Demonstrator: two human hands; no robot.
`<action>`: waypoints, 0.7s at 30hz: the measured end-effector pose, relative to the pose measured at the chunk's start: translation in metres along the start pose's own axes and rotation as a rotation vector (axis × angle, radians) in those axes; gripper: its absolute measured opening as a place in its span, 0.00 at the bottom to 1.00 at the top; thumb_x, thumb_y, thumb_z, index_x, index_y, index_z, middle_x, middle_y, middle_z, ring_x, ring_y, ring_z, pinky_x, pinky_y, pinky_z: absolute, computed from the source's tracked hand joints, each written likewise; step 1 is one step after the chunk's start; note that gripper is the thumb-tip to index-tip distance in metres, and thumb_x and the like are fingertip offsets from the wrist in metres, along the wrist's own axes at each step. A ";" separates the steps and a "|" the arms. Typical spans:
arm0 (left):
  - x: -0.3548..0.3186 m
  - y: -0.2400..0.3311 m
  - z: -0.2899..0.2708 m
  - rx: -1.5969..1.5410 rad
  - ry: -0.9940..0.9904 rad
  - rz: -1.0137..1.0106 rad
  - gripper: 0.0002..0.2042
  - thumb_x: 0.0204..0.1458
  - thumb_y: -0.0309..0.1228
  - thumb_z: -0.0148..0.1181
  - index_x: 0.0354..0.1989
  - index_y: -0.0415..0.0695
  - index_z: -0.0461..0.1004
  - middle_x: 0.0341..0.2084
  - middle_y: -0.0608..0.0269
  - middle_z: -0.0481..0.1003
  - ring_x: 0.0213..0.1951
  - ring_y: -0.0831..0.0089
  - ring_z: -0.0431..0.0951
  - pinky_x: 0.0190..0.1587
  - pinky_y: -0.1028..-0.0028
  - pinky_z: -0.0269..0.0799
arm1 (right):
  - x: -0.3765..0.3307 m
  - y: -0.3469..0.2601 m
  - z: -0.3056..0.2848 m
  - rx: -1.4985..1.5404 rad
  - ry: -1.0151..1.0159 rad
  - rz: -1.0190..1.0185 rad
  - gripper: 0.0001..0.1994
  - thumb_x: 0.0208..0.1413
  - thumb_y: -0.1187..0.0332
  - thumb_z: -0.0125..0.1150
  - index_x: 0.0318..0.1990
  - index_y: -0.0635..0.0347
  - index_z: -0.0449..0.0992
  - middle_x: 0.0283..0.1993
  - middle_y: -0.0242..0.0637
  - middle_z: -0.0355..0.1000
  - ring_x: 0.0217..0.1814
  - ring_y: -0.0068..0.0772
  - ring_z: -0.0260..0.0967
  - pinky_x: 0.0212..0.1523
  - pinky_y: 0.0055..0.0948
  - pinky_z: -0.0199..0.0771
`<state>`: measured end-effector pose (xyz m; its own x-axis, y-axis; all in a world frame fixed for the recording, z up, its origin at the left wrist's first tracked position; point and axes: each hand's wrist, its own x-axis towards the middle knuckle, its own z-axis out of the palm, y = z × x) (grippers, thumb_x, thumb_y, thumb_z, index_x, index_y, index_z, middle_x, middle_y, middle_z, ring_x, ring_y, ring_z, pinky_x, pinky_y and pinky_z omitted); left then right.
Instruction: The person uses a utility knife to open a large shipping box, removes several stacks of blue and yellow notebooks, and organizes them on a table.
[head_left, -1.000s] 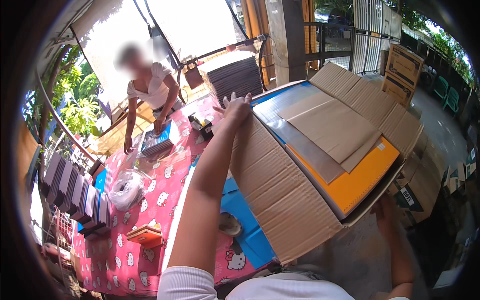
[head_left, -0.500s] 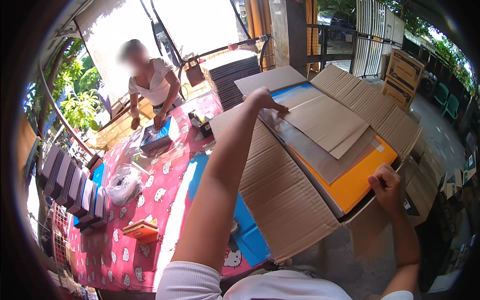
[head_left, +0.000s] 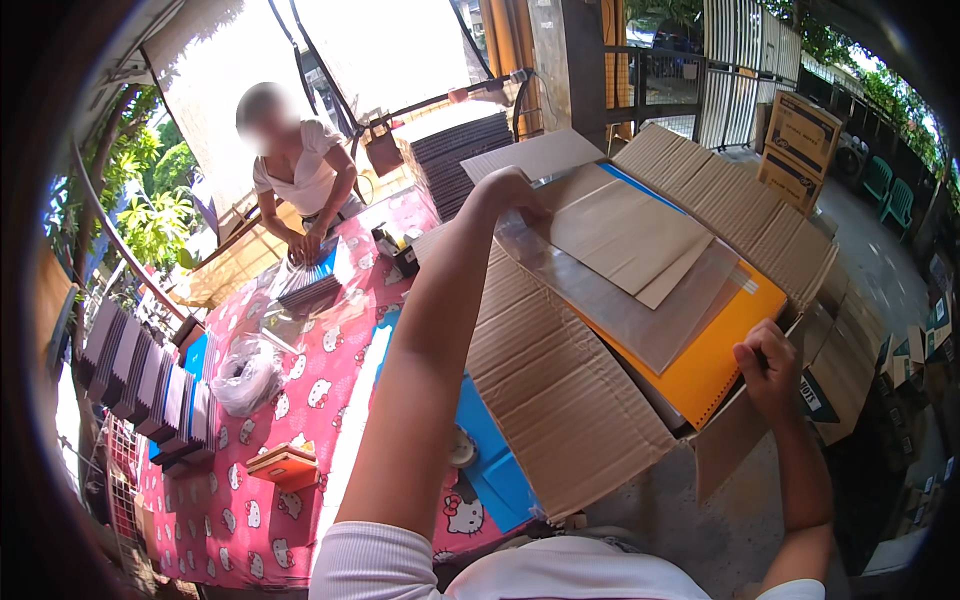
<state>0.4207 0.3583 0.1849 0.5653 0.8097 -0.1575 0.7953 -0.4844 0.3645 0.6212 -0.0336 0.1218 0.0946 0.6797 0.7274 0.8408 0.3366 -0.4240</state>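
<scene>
the left hand [head_left: 520, 195] bends over the far-left end of an open, brown corrugated cardboard box [head_left: 570, 400], its fingers at the corner of a clear, glossy plastic sheet [head_left: 640, 330] (the wrist hides most of them, so i cannot tell whether they are apart or closed on it). on that sheet lies a flat, tan rectangular paper [head_left: 630, 240]. both rest in the box, over a bright orange notebook [head_left: 720, 365] with a row of small holes along its near edge.

the relation that counts is this: the tan paper and the plastic stretch from the left hand toward the box's near-right corner, their long axis running far-left to near-right, about the same way as the box's own long sides. the left hand is nearer to them; the right hand [head_left: 770, 365] is nearer to the notebook, whose bare near end lies just to its left. the right fingers curl together at the box's right edge, though whether they pinch the wall or the notebook i cannot tell.

beyond the box's left flap, a flat blue folder [head_left: 500, 480] lies at the right edge of a table with a pink, cartoon-patterned cover [head_left: 310, 410].
</scene>
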 end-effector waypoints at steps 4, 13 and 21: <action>-0.032 0.015 -0.014 -0.350 0.027 0.187 0.23 0.34 0.34 0.68 0.42 0.42 0.72 0.31 0.60 0.75 0.34 0.71 0.75 0.36 0.69 0.71 | -0.004 0.004 0.000 -0.013 0.008 0.012 0.10 0.52 0.70 0.58 0.23 0.62 0.65 0.22 0.34 0.60 0.23 0.27 0.59 0.23 0.25 0.57; -0.100 0.012 -0.063 -0.620 0.175 0.512 0.24 0.42 0.17 0.54 0.53 0.40 0.66 0.39 0.61 0.74 0.39 0.70 0.75 0.42 0.73 0.72 | 0.004 -0.022 -0.008 -0.219 -0.070 -0.039 0.10 0.52 0.65 0.56 0.36 0.63 0.73 0.32 0.40 0.68 0.39 0.40 0.67 0.43 0.33 0.66; -0.205 -0.120 -0.121 -1.244 0.624 0.618 0.17 0.51 0.19 0.51 0.51 0.37 0.65 0.40 0.55 0.72 0.40 0.68 0.75 0.40 0.67 0.77 | 0.024 -0.033 -0.001 -0.199 -0.314 -0.120 0.16 0.52 0.61 0.54 0.39 0.66 0.75 0.42 0.45 0.70 0.47 0.47 0.65 0.50 0.38 0.63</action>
<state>0.1824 0.2904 0.2847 0.2967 0.7513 0.5896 -0.3883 -0.4691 0.7932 0.5968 -0.0288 0.1540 -0.1527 0.8200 0.5516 0.9259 0.3139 -0.2103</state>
